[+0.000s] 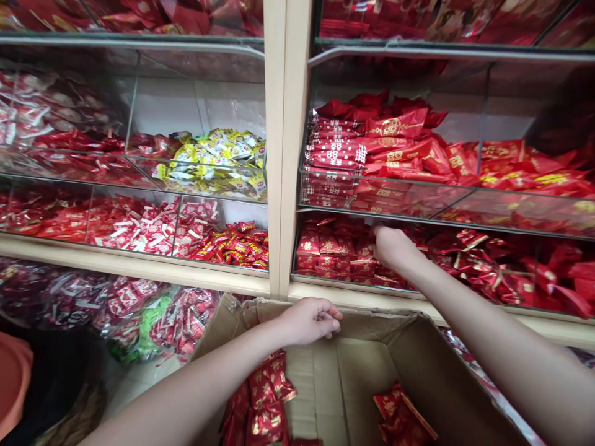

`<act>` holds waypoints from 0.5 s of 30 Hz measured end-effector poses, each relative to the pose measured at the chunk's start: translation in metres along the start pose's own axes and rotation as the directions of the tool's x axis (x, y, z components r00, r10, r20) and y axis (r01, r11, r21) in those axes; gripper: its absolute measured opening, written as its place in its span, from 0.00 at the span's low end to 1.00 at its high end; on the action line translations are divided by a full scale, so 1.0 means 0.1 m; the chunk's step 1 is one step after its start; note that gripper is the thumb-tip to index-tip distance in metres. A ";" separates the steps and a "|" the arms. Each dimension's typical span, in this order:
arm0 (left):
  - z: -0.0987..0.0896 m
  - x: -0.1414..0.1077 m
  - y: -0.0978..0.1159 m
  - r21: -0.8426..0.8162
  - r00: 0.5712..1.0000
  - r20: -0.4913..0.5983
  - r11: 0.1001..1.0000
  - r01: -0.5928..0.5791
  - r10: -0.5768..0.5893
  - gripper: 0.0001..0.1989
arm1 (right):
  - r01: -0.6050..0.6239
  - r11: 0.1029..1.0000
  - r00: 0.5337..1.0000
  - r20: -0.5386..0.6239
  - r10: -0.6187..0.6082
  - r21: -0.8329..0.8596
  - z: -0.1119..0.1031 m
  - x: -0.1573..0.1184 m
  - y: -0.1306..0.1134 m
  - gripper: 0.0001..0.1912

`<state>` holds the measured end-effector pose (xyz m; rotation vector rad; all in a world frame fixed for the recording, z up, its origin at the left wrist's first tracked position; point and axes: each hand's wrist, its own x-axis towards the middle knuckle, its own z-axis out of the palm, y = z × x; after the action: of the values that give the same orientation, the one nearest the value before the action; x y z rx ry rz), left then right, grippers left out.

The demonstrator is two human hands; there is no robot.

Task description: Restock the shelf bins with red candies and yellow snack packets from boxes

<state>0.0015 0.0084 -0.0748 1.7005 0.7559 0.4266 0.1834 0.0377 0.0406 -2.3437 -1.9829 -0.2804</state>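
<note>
Packets [267, 423] look light, kinda slippery; pinch the edges. Left hand [310, 322] curled closed, right hand's [394, 248] grip, can't tell.

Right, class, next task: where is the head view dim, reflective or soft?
Head view: around the right hand, the lower shelf is shaded, its red packets darker than the yellow packets at left; head view: the clear front panel before the yellow packets seems to carry faint reflections; head view: the bagged packets at lower left look soft.
</note>
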 end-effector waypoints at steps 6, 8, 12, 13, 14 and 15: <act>-0.01 -0.01 -0.02 0.204 0.999 0.002 0.978 -0.036 0.036 0.13 | 0.077 0.995 0.995 0.070 -0.073 -0.067 0.07 0.13 0.01 0.12; -0.01 -0.01 -0.02 0.275 0.999 0.009 0.960 -0.046 0.045 0.13 | 0.094 0.992 0.993 0.079 -0.088 -0.079 0.07 0.16 0.02 0.11; -0.02 -0.04 -0.02 0.423 0.998 0.053 0.905 -0.041 0.020 0.15 | 0.101 0.990 0.994 0.047 -0.096 -0.103 -0.03 0.09 0.04 0.10; -0.03 -0.06 -0.03 0.462 0.998 0.070 0.886 -0.034 0.001 0.16 | 0.107 0.988 0.994 -0.002 -0.107 -0.109 -0.06 0.02 0.04 0.10; -0.04 -0.08 -0.04 0.504 0.996 0.090 0.864 -0.026 -0.022 0.16 | 0.131 0.986 0.989 -0.056 -0.137 -0.103 -0.08 -0.09 0.03 0.11; -0.05 -0.10 -0.06 0.544 0.993 0.111 0.839 -0.019 -0.050 0.17 | 0.174 0.981 0.978 -0.102 -0.182 -0.084 -0.07 -0.22 0.01 0.12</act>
<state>-0.0101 0.0056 -0.0781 2.2287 0.8526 0.0882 0.1797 0.0152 0.0438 -2.1414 -2.1676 -0.4894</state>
